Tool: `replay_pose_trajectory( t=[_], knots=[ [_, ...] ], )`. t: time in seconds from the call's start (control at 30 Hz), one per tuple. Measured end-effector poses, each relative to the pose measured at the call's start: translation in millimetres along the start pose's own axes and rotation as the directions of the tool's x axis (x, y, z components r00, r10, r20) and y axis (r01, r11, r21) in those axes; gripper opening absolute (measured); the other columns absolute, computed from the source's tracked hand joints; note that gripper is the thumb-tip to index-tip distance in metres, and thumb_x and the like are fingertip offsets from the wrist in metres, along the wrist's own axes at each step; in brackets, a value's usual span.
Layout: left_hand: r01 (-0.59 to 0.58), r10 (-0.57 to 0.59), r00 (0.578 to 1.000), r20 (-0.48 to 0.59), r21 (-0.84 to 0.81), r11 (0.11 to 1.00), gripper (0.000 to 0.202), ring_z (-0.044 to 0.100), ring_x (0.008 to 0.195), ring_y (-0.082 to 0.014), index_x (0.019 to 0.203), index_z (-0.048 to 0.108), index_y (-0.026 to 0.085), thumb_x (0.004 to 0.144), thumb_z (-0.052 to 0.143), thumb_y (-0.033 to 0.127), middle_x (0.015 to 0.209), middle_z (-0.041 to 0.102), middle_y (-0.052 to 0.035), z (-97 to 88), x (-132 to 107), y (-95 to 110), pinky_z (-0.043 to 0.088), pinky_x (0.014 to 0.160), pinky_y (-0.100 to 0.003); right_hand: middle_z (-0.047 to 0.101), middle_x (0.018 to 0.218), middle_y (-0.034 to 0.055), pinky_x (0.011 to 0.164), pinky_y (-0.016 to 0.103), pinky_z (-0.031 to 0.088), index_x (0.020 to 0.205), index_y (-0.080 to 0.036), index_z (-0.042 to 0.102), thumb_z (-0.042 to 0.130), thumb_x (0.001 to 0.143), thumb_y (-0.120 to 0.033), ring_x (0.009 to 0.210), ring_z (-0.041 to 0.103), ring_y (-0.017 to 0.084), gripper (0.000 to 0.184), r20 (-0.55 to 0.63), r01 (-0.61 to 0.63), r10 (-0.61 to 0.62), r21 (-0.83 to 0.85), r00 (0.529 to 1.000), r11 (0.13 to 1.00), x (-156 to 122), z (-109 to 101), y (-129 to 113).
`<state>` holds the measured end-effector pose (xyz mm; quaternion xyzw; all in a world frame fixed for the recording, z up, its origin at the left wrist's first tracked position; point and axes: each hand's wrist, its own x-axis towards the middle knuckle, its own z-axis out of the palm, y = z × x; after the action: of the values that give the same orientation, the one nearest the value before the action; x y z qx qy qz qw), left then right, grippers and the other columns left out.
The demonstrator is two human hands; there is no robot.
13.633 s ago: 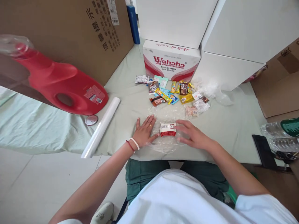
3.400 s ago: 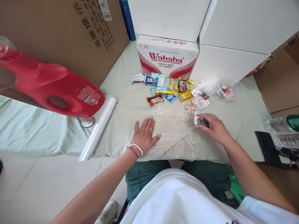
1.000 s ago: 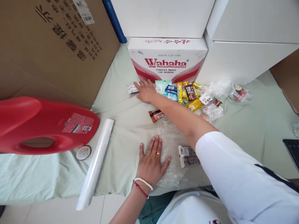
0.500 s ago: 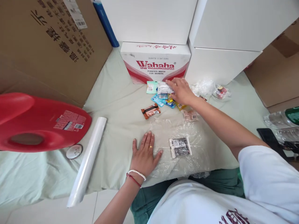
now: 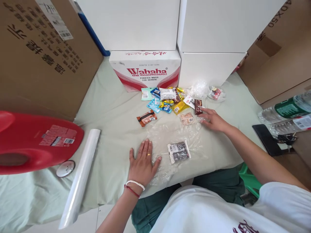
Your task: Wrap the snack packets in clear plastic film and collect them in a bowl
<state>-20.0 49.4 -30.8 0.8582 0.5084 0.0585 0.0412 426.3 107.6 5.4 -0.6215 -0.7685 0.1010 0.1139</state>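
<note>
My left hand (image 5: 142, 161) lies flat, fingers spread, on the left edge of a sheet of clear plastic film (image 5: 160, 136). A small packet with dark contents and white ends (image 5: 179, 151) rests on the film, right of that hand. My right hand (image 5: 213, 120) is open, its fingers stretched to the left near the film's far right corner. Just beyond its fingertips is a brown cocoa packet (image 5: 198, 106); whether they touch it I cannot tell. A pinkish snack packet (image 5: 187, 119) lies left of these fingers.
Several snack packets, including a yellow one (image 5: 179, 107) and an orange-brown one (image 5: 147, 118), lie before the Wahaha box (image 5: 148, 72). Crumpled clear plastic (image 5: 198, 89) sits behind. At left are a film roll (image 5: 81, 176) and a red jug (image 5: 43, 139); plastic bottles (image 5: 289, 108) are at right.
My right hand has drawn back from the snack pile, toward me and to the right, uncovering several packets. My left hand stays on the film. The view has turned a little rightward.
</note>
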Motion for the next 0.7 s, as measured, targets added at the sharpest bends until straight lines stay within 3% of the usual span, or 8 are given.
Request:
replay_pose_trajectory(
  t=[0.13, 0.2, 0.3, 0.43, 0.5, 0.6, 0.7],
  knots=[
    [-0.006, 0.006, 1.000, -0.004, 0.006, 1.000, 0.078, 0.037, 0.154, -0.0374, 0.166, 0.023, 0.011, 0.103, 0.033, 0.057, 0.169, 0.032, -0.0192, 0.5, 0, 0, 0.011, 0.126, -0.071, 0.068, 0.133, 0.0141, 0.110, 0.048, 0.044, 0.117, -0.021, 0.078, 0.056, 0.097, -0.043, 0.126, 0.061, 0.032, 0.037, -0.134, -0.050, 0.055, 0.039, 0.989, 0.998, 35, -27, -15],
    [-0.009, 0.009, 1.000, -0.008, 0.012, 1.000, 0.078, 0.038, 0.154, -0.0372, 0.166, 0.023, 0.012, 0.103, 0.033, 0.057, 0.169, 0.032, -0.0191, 0.5, 0, 0, 0.011, 0.126, -0.070, 0.073, 0.117, 0.0138, 0.104, 0.046, 0.045, 0.106, -0.019, 0.079, 0.049, 0.100, -0.038, 0.113, 0.064, 0.030, 0.036, -0.169, -0.068, 0.070, 0.017, 0.983, 0.998, 67, -39, -38],
    [-0.013, 0.014, 1.000, -0.015, 0.029, 0.999, 0.078, 0.039, 0.153, -0.0357, 0.165, 0.024, 0.011, 0.103, 0.033, 0.057, 0.168, 0.032, -0.0187, -0.1, -1, -1, 0.009, 0.127, -0.068, 0.075, 0.107, 0.0125, 0.098, 0.040, 0.044, 0.106, -0.017, 0.077, 0.045, 0.101, -0.029, 0.104, 0.064, 0.027, 0.035, -0.106, 0.007, -0.011, -0.038, 0.994, 0.999, 123, -43, -88],
    [-0.013, 0.013, 1.000, -0.002, 0.041, 0.999, 0.077, 0.039, 0.153, -0.0351, 0.165, 0.026, 0.012, 0.103, 0.036, 0.057, 0.168, 0.033, -0.0187, -2.8, -1, 0, 0.009, 0.128, -0.066, 0.074, 0.110, 0.0166, 0.088, 0.037, 0.045, 0.110, -0.014, 0.075, 0.045, 0.100, -0.021, 0.109, 0.060, 0.030, 0.032, 0.036, 0.150, -0.146, -0.173, 0.989, 0.973, 199, -19, -160],
    [-0.006, 0.006, 1.000, 0.003, 0.040, 0.999, 0.077, 0.040, 0.153, -0.0353, 0.165, 0.025, 0.013, 0.103, 0.037, 0.057, 0.168, 0.033, -0.0187, -5.0, -1, 0, 0.010, 0.128, -0.066, 0.073, 0.116, 0.0199, 0.089, 0.037, 0.045, 0.114, -0.012, 0.074, 0.046, 0.100, -0.020, 0.117, 0.057, 0.033, 0.032, 0.071, 0.154, -0.141, -0.222, 0.987, 0.963, 235, 1, -189],
    [-0.002, 0.002, 1.000, 0.011, 0.033, 0.999, 0.077, 0.039, 0.153, -0.0353, 0.165, 0.025, 0.014, 0.102, 0.040, 0.056, 0.168, 0.034, -0.0181, -7.9, -1, 2, 0.012, 0.128, -0.066, 0.070, 0.125, 0.0248, 0.094, 0.044, 0.047, 0.119, -0.008, 0.073, 0.048, 0.103, -0.035, 0.127, 0.050, 0.039, 0.040, 0.133, 0.039, -0.002, -0.272, 0.991, 0.962, 280, 34, -219],
    [-0.005, 0.005, 1.000, 0.021, 0.023, 1.000, 0.077, 0.038, 0.154, -0.0346, 0.165, 0.026, 0.013, 0.102, 0.041, 0.055, 0.168, 0.033, -0.0175, -9.5, 0, 3, 0.011, 0.128, -0.065, 0.064, 0.135, 0.0303, 0.098, 0.055, 0.045, 0.129, -0.001, 0.068, 0.049, 0.103, -0.048, 0.129, 0.049, 0.043, 0.057, 0.144, -0.109, 0.168, -0.349, 0.975, 0.931, 305, 60, -237]
  ],
)
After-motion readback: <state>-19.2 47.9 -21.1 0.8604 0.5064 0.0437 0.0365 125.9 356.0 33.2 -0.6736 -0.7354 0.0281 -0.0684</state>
